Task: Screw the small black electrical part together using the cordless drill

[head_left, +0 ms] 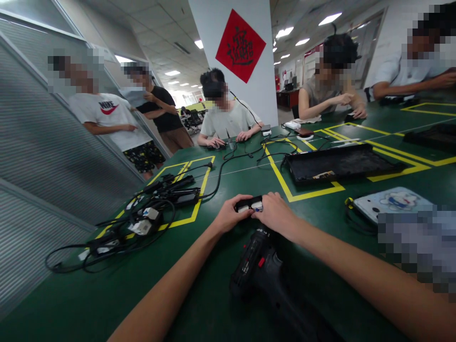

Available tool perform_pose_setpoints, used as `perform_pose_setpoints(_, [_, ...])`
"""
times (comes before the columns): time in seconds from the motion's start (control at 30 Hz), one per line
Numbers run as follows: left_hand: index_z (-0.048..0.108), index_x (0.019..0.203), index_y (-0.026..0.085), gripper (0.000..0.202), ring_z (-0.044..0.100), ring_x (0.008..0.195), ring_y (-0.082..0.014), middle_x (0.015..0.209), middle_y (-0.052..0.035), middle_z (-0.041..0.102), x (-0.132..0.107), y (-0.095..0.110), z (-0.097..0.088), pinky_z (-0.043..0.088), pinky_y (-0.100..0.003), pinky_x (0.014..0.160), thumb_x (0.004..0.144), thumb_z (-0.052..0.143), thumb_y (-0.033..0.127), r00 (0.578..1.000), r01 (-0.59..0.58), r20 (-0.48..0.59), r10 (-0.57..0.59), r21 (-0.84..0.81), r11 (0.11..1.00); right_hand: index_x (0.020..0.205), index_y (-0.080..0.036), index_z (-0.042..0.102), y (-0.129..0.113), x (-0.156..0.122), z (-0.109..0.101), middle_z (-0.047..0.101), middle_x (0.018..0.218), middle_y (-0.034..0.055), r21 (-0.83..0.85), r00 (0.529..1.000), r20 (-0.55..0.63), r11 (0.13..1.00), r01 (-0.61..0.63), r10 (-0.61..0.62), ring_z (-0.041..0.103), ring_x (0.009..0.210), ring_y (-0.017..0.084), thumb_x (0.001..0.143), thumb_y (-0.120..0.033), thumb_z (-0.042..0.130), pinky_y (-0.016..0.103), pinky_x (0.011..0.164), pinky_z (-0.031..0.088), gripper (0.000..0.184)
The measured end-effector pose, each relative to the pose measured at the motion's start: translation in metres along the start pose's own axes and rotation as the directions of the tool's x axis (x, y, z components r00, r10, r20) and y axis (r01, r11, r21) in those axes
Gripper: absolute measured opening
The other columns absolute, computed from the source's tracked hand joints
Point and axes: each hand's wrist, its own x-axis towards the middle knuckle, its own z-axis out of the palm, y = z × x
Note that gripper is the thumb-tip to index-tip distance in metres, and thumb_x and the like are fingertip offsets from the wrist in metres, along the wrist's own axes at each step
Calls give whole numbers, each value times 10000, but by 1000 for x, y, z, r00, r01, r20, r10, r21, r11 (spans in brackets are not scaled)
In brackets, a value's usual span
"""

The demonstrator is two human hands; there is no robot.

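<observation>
- Table [199,304]: dark green, broad; yellow tape [205,185] marks off rectangles on it, near and far.
- Left hand [228,213] and right hand [274,211] meet above the table's middle, each gripping an end of a small black item [249,203] with white labels on the near side.
- Black power drill [254,270], red switch, just nearer than that item; front end close under the hands, contact hard to tell.
- To the left, a tangle of black cables and adapters [187,197] over a taped rectangle, white tags among it.
- To the right, a shallow black tray [342,164] across the tape lines; nearer, a pale case with a cartoon print [395,202].
- Far side: one seated person [230,118] opposite, hands low over the table; two more seated to the right.
- Left: two people standing before a partition with grey slats [64,142].
- Behind: white pillar [203,28] bearing a red diamond sheet [224,52] with dark characters; panel ceiling, lit lamps [284,32].
</observation>
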Motion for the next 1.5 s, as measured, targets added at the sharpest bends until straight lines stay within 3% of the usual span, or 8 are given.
perform_pose_setpoints(0.17, [565,1151,176,436,564,991,-210,1087,-70,603,0,-1,7,437,-327,889,740,644,297,998,-41,-40,40,-18,999,1059,-89,587,-25,-38,-38,528,940,130,-109,991,-131,994,13,-27,487,891,280,826,-262,645,409,794,428,296])
perform_pose_setpoints(0.27, [568,1148,189,427,564,991,-205,1087,-62,593,0,-2,9,434,-323,891,741,642,294,997,-51,-62,51,-3,999,1212,-140,547,-48,-87,-56,537,992,135,-70,996,84,997,-31,37,515,850,290,803,-333,671,433,720,481,469])
perform_pose_setpoints(0.37, [574,1140,191,423,568,984,-206,1076,-60,595,0,-3,10,435,-319,882,735,646,291,997,-36,-67,37,4,999,1387,-157,384,-63,-126,-58,497,1150,199,-61,881,459,993,-98,116,536,877,345,749,-392,699,495,707,499,749])
perform_pose_setpoints(0.43, [574,1141,190,431,571,977,-208,1075,-61,595,0,-3,11,441,-317,872,730,650,297,998,-26,-64,26,-5,1000,1432,-152,274,-66,-136,-56,362,1309,222,-50,840,533,995,-91,103,510,972,363,702,-358,741,477,738,507,891])
perform_pose_setpoints(0.6, [572,1145,187,432,579,947,-206,1068,-61,597,0,-2,11,455,-310,839,730,645,284,998,-23,-65,22,-15,1000,1457,-145,118,-63,-125,-62,426,1249,176,6,799,586,985,-171,135,485,1039,315,752,-340,696,445,832,489,932])
perform_pose_setpoints(1.3, [459,1255,214,630,582,967,-209,1129,-75,550,2,-13,11,469,-332,852,685,713,299,998,22,-61,-34,-178,984,1461,-283,39,-36,-148,-39,441,1241,103,400,946,315,894,-202,72,589,889,257,670,-173,618,392,822,491,986])
perform_pose_setpoints(1.4, [479,1237,216,613,586,949,-206,1127,-71,542,2,-15,13,475,-327,837,681,717,314,998,15,-57,-26,-182,983,1458,-270,100,-35,-146,-52,440,1254,100,508,965,248,836,-207,88,555,984,270,686,-171,606,403,871,461,928])
perform_pose_setpoints(1.5, [485,1226,210,629,580,965,-211,1120,-72,541,2,-16,14,466,-338,862,662,734,334,997,-2,-72,-11,-184,983,1439,-277,170,-28,-141,-75,476,1220,89,683,957,227,671,-288,180,543,1019,258,720,-218,622,368,839,485,851])
